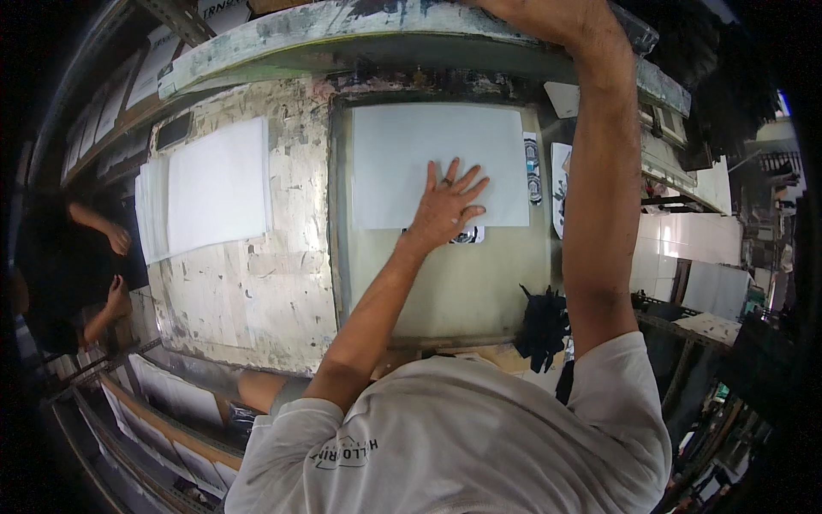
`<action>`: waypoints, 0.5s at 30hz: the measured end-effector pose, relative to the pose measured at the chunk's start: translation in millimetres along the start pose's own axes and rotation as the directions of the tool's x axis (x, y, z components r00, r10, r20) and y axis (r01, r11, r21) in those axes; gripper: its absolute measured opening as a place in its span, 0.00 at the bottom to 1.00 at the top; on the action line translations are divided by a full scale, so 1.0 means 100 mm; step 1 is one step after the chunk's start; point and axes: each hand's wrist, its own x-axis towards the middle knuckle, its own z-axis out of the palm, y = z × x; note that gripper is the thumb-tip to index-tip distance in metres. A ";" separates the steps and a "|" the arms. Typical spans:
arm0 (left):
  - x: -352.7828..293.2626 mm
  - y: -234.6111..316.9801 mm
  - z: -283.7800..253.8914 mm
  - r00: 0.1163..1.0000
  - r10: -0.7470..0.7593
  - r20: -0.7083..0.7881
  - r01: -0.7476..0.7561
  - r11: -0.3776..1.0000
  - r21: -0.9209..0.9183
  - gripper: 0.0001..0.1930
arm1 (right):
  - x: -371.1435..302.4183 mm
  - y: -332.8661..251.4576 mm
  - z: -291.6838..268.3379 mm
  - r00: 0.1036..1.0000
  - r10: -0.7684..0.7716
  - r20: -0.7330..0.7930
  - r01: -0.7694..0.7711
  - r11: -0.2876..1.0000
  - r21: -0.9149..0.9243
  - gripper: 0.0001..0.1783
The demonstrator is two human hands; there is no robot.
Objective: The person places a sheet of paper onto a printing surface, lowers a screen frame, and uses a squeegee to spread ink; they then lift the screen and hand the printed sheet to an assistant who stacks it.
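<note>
So I've got my left hand (445, 210) spread flat, fingers fanned wide, palm pressing on the lower edge of a white sheet (437, 163) that lies on the greenish print bed (445, 283) of the table. It isn't gripping anything, just pinning the sheet down. My right hand (531, 13) is up at the top on the raised screen frame (385, 38), mostly cut off by the edge of the view, so I can't tell how it's closed or what exactly it has hold of. Looks to me like I'm at the lining-up step, getting the sheet square on the bed under the lifted frame. I'd say the next move calls for keeping the sheet from sliding and getting my left hand clear of the bed. Count-wise: one sheet under my palm, one stack of white sheets (210, 188) off to the left on the scuffed, paint-flaked table (257, 291), just beside the bed, two small printed strips (533, 171) at the sheet's right edge, and one black rag (544, 325) at the near right corner. Someone else's two hands (116, 295) show at the far left, well apart from my stuff.
</note>
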 end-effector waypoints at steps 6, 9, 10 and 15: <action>-0.22 0.10 -1.13 0.699 -0.389 -0.600 0.026 0.852 -0.523 0.37 | -0.19 0.00 0.13 0.990 -0.129 -0.056 0.127 0.991 -0.041 0.31; -0.49 0.02 -1.64 0.490 -0.419 -0.764 -0.103 0.842 -0.529 0.33 | -0.46 0.14 0.33 0.978 -0.203 -0.055 0.202 0.979 -0.033 0.29; -0.60 0.02 -1.80 0.461 -0.437 -0.772 -0.157 0.816 -0.556 0.35 | -0.64 0.10 0.37 0.961 -0.257 -0.097 0.246 0.962 -0.117 0.28; -1.18 0.11 -1.93 0.310 -0.756 -0.577 -0.008 0.605 -0.796 0.49 | -1.60 -0.20 0.69 0.995 -0.091 -0.044 0.090 0.996 -0.022 0.29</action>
